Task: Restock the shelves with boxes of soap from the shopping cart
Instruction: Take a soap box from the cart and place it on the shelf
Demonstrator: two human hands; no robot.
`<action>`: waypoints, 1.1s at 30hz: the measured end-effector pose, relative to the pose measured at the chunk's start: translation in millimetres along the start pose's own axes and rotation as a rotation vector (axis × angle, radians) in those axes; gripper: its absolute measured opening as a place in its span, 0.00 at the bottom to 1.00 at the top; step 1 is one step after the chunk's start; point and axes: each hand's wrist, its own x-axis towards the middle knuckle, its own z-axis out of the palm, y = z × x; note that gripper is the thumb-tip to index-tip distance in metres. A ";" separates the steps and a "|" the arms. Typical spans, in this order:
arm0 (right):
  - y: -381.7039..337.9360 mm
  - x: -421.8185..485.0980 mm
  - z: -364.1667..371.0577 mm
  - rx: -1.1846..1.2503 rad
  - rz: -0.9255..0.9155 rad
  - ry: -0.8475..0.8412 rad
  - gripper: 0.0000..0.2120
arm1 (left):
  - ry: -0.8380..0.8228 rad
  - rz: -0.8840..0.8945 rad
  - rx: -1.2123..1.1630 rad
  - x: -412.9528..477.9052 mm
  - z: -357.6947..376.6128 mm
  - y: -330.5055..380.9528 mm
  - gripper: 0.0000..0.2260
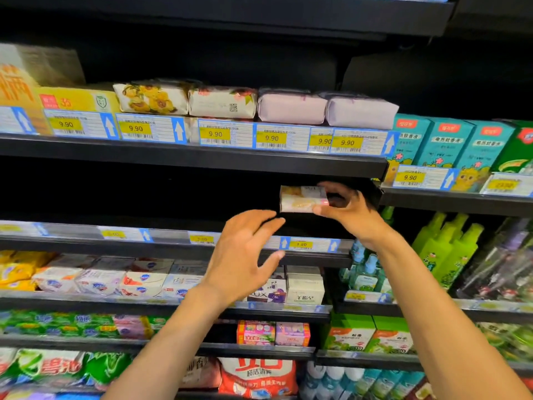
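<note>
Across the upper left, yellow price labels [135,128] read 9.90 along the upper shelf [202,160] lip. Below it, left of centre, a dark open bay runs back above the middle shelf [86,241] rail. At centre, your left hand [245,255] hovers before that rail, fingers straight and spread, holding nothing. Just right, the soap box [301,199] sits close under the upper lip. Your right hand [350,215] pinches its right end from above and below. Lower down, a purple box [269,294] shows the letters UX. Green bottles [444,249] stand at the right.
</note>
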 end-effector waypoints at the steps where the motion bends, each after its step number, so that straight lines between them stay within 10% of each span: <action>1: 4.0 8.3 2.1 0.037 -0.004 0.024 0.30 | -0.055 0.056 0.078 -2.2 3.8 -3.0 0.26; 12: 8.6 45.9 8.9 -0.036 -0.040 0.063 0.13 | -0.232 0.123 0.261 -14.4 20.8 -11.9 0.31; 33: 14.4 21.0 -0.9 -0.099 0.075 0.105 0.19 | -0.292 0.106 0.163 -7.3 11.0 -7.4 0.31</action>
